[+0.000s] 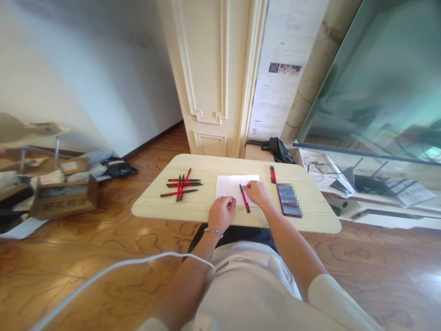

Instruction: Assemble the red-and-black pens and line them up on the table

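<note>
A red and black pen (245, 199) lies slanted across the white paper (225, 184), its lower end past the paper's near edge. Close to the pen's upper end, on its right side, are the curled fingertips of my right hand (257, 193); whether they touch it I cannot tell. My left hand (221, 214) rests at the paper's lower left, its thumb and fingers bent together in a loop. Anything small inside either hand is hidden. Left of the paper is a crisscrossed pile of several red and black pens (181, 185).
Two more pens (273, 174) lie side by side at the table's (317, 216) right, above a phone (289, 200) with a blurred screen. A white cable (138, 260) runs over my left forearm. Beyond are a black bag (279, 151) and a cardboard box (65, 198).
</note>
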Motion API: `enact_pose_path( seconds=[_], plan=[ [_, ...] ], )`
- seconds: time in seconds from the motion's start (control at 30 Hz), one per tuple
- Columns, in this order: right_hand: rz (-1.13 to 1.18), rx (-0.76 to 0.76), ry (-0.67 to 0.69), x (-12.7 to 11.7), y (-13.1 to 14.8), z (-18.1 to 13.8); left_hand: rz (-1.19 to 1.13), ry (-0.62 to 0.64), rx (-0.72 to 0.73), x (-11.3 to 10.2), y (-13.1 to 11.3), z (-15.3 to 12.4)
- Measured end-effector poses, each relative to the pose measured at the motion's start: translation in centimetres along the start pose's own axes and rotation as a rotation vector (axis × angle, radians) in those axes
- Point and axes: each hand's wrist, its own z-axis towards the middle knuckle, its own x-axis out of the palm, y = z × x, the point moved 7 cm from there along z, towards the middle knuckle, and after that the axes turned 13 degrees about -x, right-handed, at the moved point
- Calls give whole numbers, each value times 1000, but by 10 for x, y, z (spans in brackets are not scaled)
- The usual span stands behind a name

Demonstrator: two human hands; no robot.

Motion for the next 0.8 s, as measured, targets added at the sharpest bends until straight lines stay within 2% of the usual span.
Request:
enact_pose_path(
  seconds=[0.17, 0.3, 0.37, 0.47, 0.6, 0.7, 0.8],
  plan=[
    [-102, 40, 141, 19, 5, 18, -34, 13, -10, 0, 2, 1],
    [-48, 61, 139, 20, 1, 22, -93, 33, -33, -1, 2, 5],
    [83, 49, 97, 17, 0, 21, -141, 59, -73, -2, 1, 8],
    [471, -9, 2, 12, 8, 12, -250, 129, -142, 1, -2, 11],
    [968, -51, -102, 10, 23, -8, -561, 245, -208, 15, -10, 11],
    [1145, -11, -120, 13, 31, -19, -841, 330, -298, 29, -13, 7],
    [1172, 14, -227, 9, 34, -21, -944, 337, -388, 37, -12, 2]
  ],
)
